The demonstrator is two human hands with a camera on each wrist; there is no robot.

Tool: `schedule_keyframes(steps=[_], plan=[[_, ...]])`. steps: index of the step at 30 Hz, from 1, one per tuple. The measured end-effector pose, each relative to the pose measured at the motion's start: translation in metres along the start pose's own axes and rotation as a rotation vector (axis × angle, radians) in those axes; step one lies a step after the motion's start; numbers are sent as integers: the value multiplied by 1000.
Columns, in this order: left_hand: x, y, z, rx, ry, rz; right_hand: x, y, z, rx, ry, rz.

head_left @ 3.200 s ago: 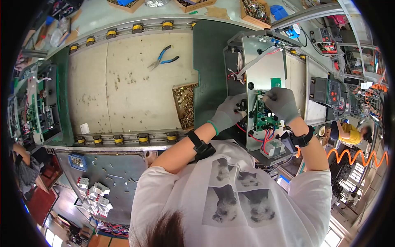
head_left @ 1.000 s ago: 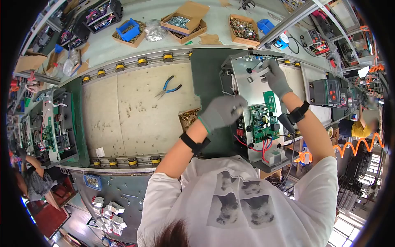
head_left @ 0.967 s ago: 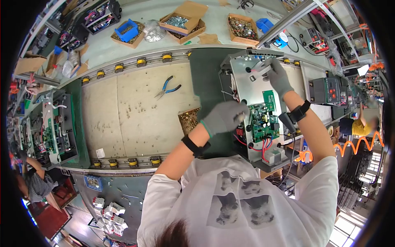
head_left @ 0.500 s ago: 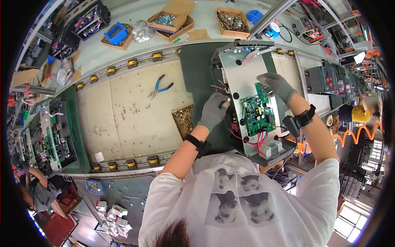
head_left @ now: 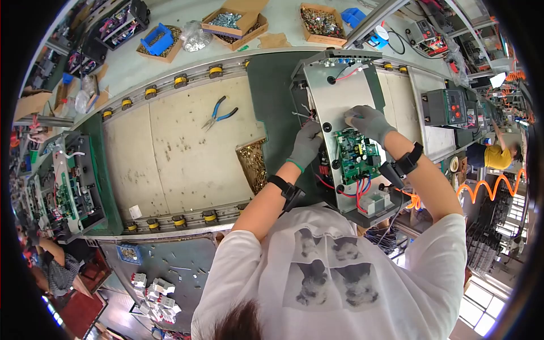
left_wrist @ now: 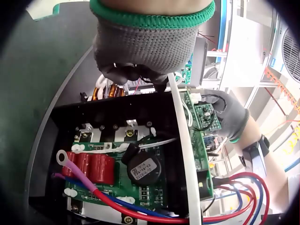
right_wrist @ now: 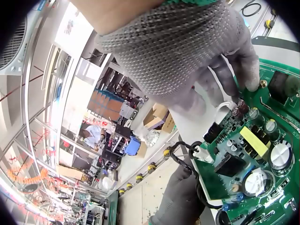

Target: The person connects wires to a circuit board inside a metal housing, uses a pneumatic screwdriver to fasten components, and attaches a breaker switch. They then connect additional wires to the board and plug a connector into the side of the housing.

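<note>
A dark metal chassis (left_wrist: 36, 154) carries a bright metal plate (head_left: 334, 90) with a green circuit board (head_left: 356, 161) on it. My gloved left hand (head_left: 306, 143) reaches in at the plate's left side; its bent fingertips go behind a black partition (left_wrist: 140, 99) and are partly hidden, so I cannot tell what they hold. Over the board's upper end lies my gloved right hand (head_left: 369, 123), fingers spread, one fingertip at the board's edge in the right wrist view. A white wire loop (right_wrist: 224, 108) stands close under those fingers. Red capacitors (left_wrist: 93, 168) and a ring-ended cable (left_wrist: 79, 177) sit below my left hand.
Blue-handled pliers (head_left: 222, 112) lie on the conveyor left of the chassis, near a box of brass screws (head_left: 251, 166). More cartons of hardware (head_left: 322, 25) stand behind the rail. A red-knobbed unit (head_left: 445, 107) stands to the right. Another opened chassis (head_left: 71, 187) sits at far left.
My right hand let go of a pale flat cable at the plate's upper part and came down to the board. My left hand moved from beside the chassis into its left side.
</note>
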State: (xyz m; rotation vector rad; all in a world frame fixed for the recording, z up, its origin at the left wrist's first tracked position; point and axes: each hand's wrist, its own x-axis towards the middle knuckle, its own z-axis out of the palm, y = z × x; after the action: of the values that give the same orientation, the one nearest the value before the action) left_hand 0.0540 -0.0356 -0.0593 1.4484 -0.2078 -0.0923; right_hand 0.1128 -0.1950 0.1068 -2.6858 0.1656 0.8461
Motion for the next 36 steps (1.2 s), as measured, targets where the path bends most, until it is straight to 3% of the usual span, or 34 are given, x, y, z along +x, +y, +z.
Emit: schedule_keyframes(steps=[6,8,12,15,17,18,21,23,24,26,30,32,33,35,36], plan=[[-2,1,4,-95,43,-29,-2,1,2,12,42,-5],[5,-4,-9,-55,-131,65,2,4,3,9,62,-33],[8,1,-10,-81,-157,29,7,-2,3,-46,51,15],[2,-4,0,-81,-78,-100,15,5,6,-39,38,3],[1,-14,5,-115,158,-153,13,1,3,-71,33,2],[5,-12,2,-116,157,-155,14,0,2,-71,32,3],[14,-7,-16,-177,24,-165,15,-3,3,-112,13,17],[19,-11,-23,-288,-266,-392,18,-4,2,-148,32,7],[18,-7,-23,-285,-261,-393,21,-2,3,-148,30,2],[14,1,-11,-528,-191,-639,26,4,5,-162,14,-14],[8,-52,11,-657,-137,-553,25,5,7,-186,43,-25],[10,-64,5,-209,-412,-354,25,4,7,-161,37,-22],[16,-46,1,-212,-407,-357,26,4,7,-164,32,-24],[31,10,-11,-834,-159,-1181,28,6,9,-174,43,-26],[26,11,-14,-701,-276,-984,30,7,10,-172,41,-33]])
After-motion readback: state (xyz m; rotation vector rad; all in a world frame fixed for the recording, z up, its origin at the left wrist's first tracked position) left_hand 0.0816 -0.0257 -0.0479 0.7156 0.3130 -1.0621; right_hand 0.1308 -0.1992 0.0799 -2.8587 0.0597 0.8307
